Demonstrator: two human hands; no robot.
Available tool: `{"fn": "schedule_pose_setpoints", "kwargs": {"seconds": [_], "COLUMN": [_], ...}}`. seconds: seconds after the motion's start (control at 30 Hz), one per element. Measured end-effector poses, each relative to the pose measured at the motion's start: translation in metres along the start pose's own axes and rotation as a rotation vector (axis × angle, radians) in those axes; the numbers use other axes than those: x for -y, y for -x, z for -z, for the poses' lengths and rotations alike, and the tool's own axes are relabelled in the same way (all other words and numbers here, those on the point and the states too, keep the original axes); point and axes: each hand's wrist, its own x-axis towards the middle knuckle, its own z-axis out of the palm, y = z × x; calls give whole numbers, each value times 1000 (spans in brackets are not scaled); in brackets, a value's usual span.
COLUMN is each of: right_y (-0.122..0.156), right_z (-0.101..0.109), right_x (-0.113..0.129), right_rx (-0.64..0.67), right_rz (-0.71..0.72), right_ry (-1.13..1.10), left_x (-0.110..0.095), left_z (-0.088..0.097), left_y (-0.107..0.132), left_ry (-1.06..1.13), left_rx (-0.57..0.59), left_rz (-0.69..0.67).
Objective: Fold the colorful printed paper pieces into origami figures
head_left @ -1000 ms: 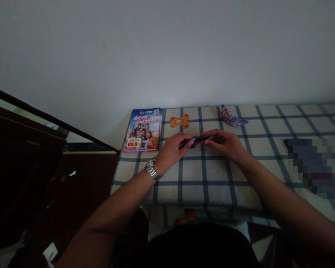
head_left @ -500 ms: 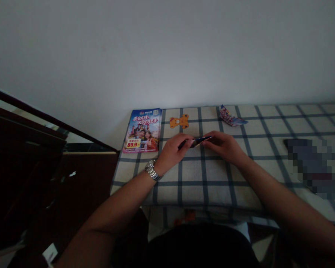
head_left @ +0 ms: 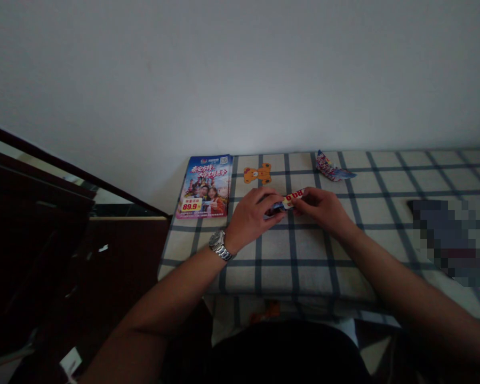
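Between my two hands is a small folded paper flyer (head_left: 290,200), with red figures on white showing on its upper face. My left hand (head_left: 258,216), with a silver watch at the wrist, has its fingers closed on the flyer's left end and hides part of it. On the other end, my right hand (head_left: 320,208) pinches the paper between thumb and fingers. Beyond my right hand a folded paper boat shape (head_left: 332,168) in the same print lies on the cloth. A stack of printed flyers (head_left: 204,186) lies to the left of my left hand.
A blue-and-white checked cloth (head_left: 304,250) covers the table, which meets a pale wall (head_left: 240,74). A bear picture (head_left: 257,173) is on the cloth behind my left hand. On the right lies a dark, blurred-out flat object (head_left: 444,234). Dark furniture (head_left: 36,240) stands at left.
The folded flyer has been turned so that its face with red figures shows, where a thin dark edge showed before. My left hand has shifted slightly around it.
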Motion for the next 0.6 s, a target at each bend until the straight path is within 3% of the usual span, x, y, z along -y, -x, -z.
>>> {"fn": "schedule_pose_setpoints", "kwargs": {"seconds": [0.37, 0.6], "right_y": [2, 2], "right_z": [-5, -8], "right_x": [1, 0], "right_rx": [6, 76], "right_rz": [-64, 41], "right_ry": [-192, -222], "left_x": [-4, -4], "left_z": [-3, -2], "left_y": [0, 0], "left_ry": [120, 206], "left_rx": [35, -21], "left_rz": [89, 161]}}
